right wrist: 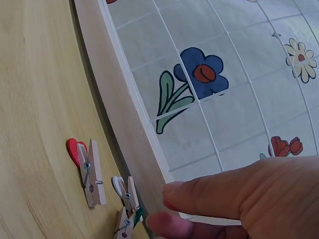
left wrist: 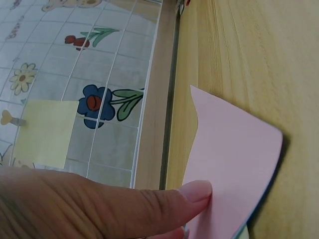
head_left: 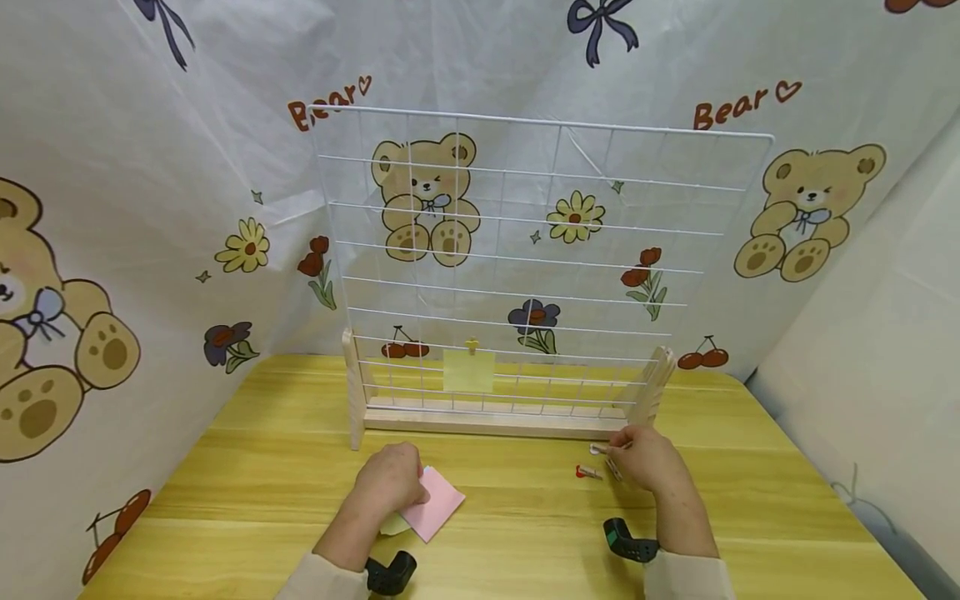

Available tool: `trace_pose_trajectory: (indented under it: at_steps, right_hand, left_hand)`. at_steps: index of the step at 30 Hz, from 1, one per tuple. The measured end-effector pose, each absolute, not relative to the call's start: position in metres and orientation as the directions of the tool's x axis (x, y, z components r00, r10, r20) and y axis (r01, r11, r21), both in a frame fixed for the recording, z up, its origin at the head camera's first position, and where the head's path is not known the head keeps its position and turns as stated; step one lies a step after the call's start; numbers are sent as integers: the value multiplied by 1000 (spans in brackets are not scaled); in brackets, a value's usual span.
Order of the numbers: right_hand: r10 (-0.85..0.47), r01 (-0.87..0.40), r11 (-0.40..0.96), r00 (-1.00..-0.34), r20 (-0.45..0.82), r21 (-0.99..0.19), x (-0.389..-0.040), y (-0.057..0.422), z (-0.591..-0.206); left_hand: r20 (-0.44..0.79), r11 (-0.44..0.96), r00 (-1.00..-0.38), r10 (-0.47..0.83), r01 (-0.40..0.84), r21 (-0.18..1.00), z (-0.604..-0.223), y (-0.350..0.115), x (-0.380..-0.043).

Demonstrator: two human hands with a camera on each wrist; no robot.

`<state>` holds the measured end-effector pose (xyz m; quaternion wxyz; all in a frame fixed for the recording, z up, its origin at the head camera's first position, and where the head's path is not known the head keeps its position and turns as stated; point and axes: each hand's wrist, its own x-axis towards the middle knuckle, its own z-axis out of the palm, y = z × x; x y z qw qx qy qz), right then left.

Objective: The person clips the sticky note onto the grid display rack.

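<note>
Between thumb and fingers, my left hand (head_left: 392, 477) pinches pink square paper (head_left: 435, 505), with a blue-green edge showing beneath it in the left wrist view. A pale yellow-green sheet (head_left: 395, 524) lies partly under that hand. On the right, my right hand (head_left: 647, 457) reaches over small wooden clothespins, thumb and finger apart with nothing visible between them. One clothespin has a red heart (right wrist: 89, 172), another a white heart (right wrist: 127, 195); a third clothespin (right wrist: 123, 226) with a green piece beside it is cut off by the frame.
A white wire grid (head_left: 517, 292) stands in a wooden base (head_left: 487, 422) behind the hands. A yellow note (head_left: 468, 372) hangs on its lower part from a yellow clip (head_left: 472, 344). Bear-patterned cloth (head_left: 255, 100) surrounds the wood-grain table (head_left: 247, 475).
</note>
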<state>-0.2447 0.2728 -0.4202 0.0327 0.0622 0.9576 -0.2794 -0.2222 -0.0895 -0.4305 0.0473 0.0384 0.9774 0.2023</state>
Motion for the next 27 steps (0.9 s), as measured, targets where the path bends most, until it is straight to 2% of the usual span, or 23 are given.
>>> trace_pose_trajectory:
  at_steps: [4,11,27]
  right_hand:
    - [101,138,848,-990,-99,-512,-245,275,-418]
    - [88,134,864,-989,-116,-486,-243,277,-419]
    - [85,136,880,-988,-131,-455,-245,278,-429]
  left_hand:
    - [-73,914,-992,103,65,400,-429,-89,-222]
    - [-110,879,-987,120,54,474,-428,-86,-218]
    - [-97,902,-988,123,71,427,-430,-82,-217]
